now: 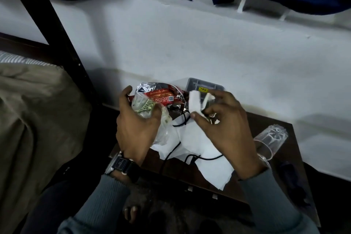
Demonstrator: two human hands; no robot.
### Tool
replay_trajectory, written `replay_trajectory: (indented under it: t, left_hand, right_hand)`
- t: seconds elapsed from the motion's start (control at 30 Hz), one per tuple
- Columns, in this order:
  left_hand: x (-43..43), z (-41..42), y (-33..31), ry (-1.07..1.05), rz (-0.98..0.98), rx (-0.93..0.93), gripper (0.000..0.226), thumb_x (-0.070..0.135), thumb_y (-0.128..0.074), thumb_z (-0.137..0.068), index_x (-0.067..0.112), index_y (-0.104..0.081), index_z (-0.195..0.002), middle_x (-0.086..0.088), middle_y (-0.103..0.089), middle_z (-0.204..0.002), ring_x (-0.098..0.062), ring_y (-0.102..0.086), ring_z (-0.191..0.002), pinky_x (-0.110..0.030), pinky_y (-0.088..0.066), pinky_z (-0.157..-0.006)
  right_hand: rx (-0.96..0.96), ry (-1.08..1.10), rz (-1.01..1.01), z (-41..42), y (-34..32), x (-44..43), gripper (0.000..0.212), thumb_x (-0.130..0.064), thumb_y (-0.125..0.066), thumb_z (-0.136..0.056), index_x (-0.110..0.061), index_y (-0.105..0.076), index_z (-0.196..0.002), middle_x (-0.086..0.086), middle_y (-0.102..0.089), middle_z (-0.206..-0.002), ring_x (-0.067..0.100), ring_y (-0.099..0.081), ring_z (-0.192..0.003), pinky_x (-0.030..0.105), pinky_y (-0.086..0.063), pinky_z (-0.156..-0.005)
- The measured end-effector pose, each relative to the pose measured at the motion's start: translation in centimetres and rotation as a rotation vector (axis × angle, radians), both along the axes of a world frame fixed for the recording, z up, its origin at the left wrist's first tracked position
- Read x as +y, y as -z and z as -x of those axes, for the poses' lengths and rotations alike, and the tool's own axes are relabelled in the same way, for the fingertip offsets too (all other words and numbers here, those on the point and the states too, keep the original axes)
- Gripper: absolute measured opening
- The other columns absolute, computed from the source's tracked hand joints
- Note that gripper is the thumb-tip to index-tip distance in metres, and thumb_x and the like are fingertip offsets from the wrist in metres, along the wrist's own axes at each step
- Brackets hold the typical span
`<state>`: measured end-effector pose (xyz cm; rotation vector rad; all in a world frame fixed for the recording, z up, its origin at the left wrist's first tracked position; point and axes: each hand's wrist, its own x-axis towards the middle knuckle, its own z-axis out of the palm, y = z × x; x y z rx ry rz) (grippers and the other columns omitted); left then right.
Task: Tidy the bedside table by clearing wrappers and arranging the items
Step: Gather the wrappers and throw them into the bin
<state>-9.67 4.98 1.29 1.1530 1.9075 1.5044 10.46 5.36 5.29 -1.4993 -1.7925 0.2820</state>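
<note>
Wrappers (161, 96), red foil plus clear plastic, bunched in our left hand (136, 127), fingers curled round them, above desk (178, 175) back-left. Our right hand (226, 127) pinches white paper scrap (194, 103) between thumb and fingers. Beneath: white sheet (201, 138) on desk, black cable (190, 156) across it, clear glass (269, 138) lying on its side at right, grey box (205, 84) by wall.

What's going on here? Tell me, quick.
A person is clearing the bedside table. The left-hand grip holds a bunch of crumpled wrappers, and the right-hand grip pinches a white paper scrap. A white sheet, black cable, tipped clear glass and grey box lie on the table.
</note>
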Motion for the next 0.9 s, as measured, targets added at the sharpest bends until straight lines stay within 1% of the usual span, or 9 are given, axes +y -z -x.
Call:
replay_trajectory:
  t: [0.1, 0.17, 0.37, 0.43, 0.53, 0.6, 0.67, 0.77, 0.9]
  left_hand:
    - [0.2, -0.7, 0.0, 0.081, -0.024, -0.062, 0.084, 0.058, -0.078, -0.066, 0.047, -0.040, -0.139, 0.026, -0.065, -0.105, 0.010, -0.064, -0.090, -0.020, -0.048, -0.077]
    - [0.3, -1.2, 0.0, 0.166, -0.053, -0.120, 0.080, 0.056, -0.083, -0.066, 0.052, -0.042, -0.135, 0.024, -0.070, -0.110, 0.006, -0.069, -0.099, -0.026, -0.054, -0.084]
    - [-0.3, -2.8, -0.5, 0.349, -0.199, -0.318, 0.058, 0.039, -0.071, -0.079, 0.056, -0.049, -0.131, 0.015, -0.072, -0.124, -0.007, -0.068, -0.116, -0.040, -0.051, -0.100]
    - [-0.6, -3.6, -0.7, 0.389, -0.212, -0.323, 0.061, 0.049, -0.065, -0.087, 0.048, -0.042, -0.144, 0.021, -0.066, -0.134, 0.000, -0.062, -0.124, -0.030, -0.047, -0.104]
    - [-0.7, -4.8, -1.0, 0.384, -0.221, -0.234, 0.070, 0.068, -0.047, -0.095, 0.041, -0.025, -0.157, 0.058, -0.049, -0.124, 0.030, -0.048, -0.117, 0.002, -0.039, -0.093]
    - [-0.7, -5.6, -1.3, 0.367, -0.219, -0.242, 0.082, 0.081, -0.037, -0.091, 0.040, -0.019, -0.159, 0.055, -0.049, -0.125, 0.036, -0.043, -0.114, -0.002, -0.037, -0.094]
    - [-0.5, -6.5, -1.8, 0.342, -0.216, -0.257, 0.094, 0.092, -0.031, -0.082, 0.041, -0.018, -0.160, 0.042, -0.048, -0.130, 0.036, -0.043, -0.112, -0.012, -0.038, -0.096]
    - [-0.2, -8.5, -2.2, 0.353, -0.247, -0.266, 0.090, 0.090, -0.032, -0.085, 0.037, -0.025, -0.158, 0.043, -0.053, -0.120, 0.032, -0.048, -0.109, -0.001, -0.039, -0.085]
    - [-1.2, -12.0, -2.8, 0.505, -0.357, -0.266, 0.064, 0.069, -0.045, -0.098, 0.030, -0.039, -0.149, 0.022, -0.064, -0.126, -0.001, -0.064, -0.117, -0.016, -0.048, -0.091]
  right_hand:
    - [0.128, -0.102, -0.028, 1.9, -0.4, -0.6, 0.019, -0.025, -0.091, -0.075, -0.018, -0.074, -0.078, -0.009, -0.067, -0.094, 0.007, -0.066, -0.081, 0.023, -0.055, -0.071]
    - [0.142, -0.160, 0.018, 2.5, -0.5, -0.6, 0.020, -0.022, -0.089, -0.078, -0.019, -0.071, -0.087, -0.010, -0.068, -0.089, 0.007, -0.067, -0.081, 0.031, -0.057, -0.073]
    - [0.052, -0.186, 0.023, 2.0, -0.6, -0.6, 0.036, -0.010, -0.075, -0.090, -0.022, -0.068, -0.124, -0.005, -0.073, -0.116, 0.013, -0.071, -0.097, 0.038, -0.060, -0.084]
    - [0.044, -0.225, 0.070, 1.6, -0.6, -1.0, 0.046, -0.011, -0.068, -0.095, -0.023, -0.061, -0.139, -0.002, -0.068, -0.131, 0.014, -0.067, -0.112, 0.039, -0.058, -0.096]
    - [0.182, -0.401, 0.352, 0.7, -0.9, -2.2, 0.077, -0.027, -0.065, -0.094, -0.046, -0.025, -0.158, -0.019, -0.035, -0.163, -0.003, -0.034, -0.147, 0.034, -0.040, -0.119]
    - [0.166, -0.471, 0.362, -0.3, -1.3, -2.7, 0.098, -0.032, -0.072, -0.087, -0.048, -0.009, -0.160, -0.023, -0.021, -0.168, -0.007, -0.020, -0.152, 0.029, -0.030, -0.123]
    - [0.017, -0.474, 0.293, -1.3, -1.2, -3.1, 0.112, -0.031, -0.080, -0.083, -0.049, -0.001, -0.160, -0.019, -0.014, -0.170, 0.002, -0.021, -0.155, 0.031, -0.033, -0.121]
    - [-0.179, -0.325, 0.169, -2.7, -1.4, -3.5, 0.115, -0.031, -0.084, -0.082, -0.045, -0.001, -0.161, -0.017, -0.006, -0.169, 0.014, -0.027, -0.153, 0.034, -0.050, -0.106]
    - [-0.293, -0.174, 0.062, -5.8, -1.6, -4.3, 0.108, -0.018, -0.080, -0.076, -0.035, -0.016, -0.161, -0.011, -0.016, -0.169, 0.021, -0.046, -0.137, 0.037, -0.061, -0.086]
